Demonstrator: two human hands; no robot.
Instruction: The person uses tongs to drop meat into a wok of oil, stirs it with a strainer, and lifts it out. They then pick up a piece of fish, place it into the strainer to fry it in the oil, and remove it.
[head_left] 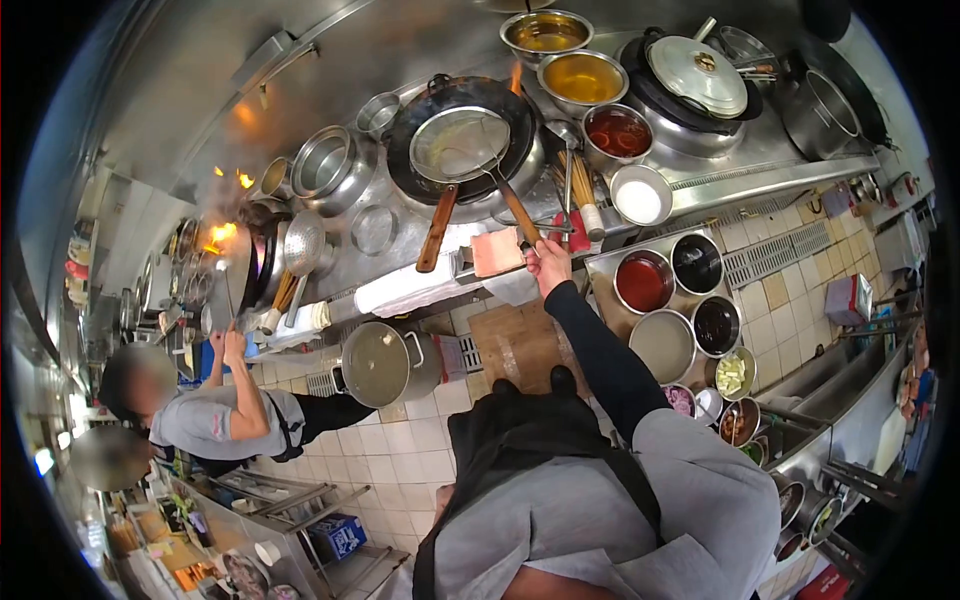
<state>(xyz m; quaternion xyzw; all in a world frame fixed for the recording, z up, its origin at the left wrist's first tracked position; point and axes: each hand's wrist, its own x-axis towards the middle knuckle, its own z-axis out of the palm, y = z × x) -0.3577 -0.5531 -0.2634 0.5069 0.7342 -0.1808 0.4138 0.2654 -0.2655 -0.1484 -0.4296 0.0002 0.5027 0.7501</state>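
Observation:
My right hand (pixel 548 265) reaches forward, fingers closed at the lower end of a wooden-handled wok utensil (pixel 516 208). Its thin metal end overlaps a round mesh strainer (pixel 437 140) resting over the black wok (pixel 398 160); its exact kind I cannot tell. The strainer's own wooden handle (pixel 437 230) sticks out over the stove's front edge. A folded pinkish cloth (pixel 496 253) lies just left of my right hand. Down by the black apron (pixel 530 440), only a small part of my left hand (pixel 443 497) shows, its fingers hidden.
Bowls of yellow liquid (pixel 580 78) and red sauce (pixel 617 132) line the stove. Several sauce pots, one red (pixel 643 281), stand at my right. A large stockpot (pixel 376 365) is front left. Nearby a co-worker (pixel 225 410) works at another wok with flames (pixel 220 235).

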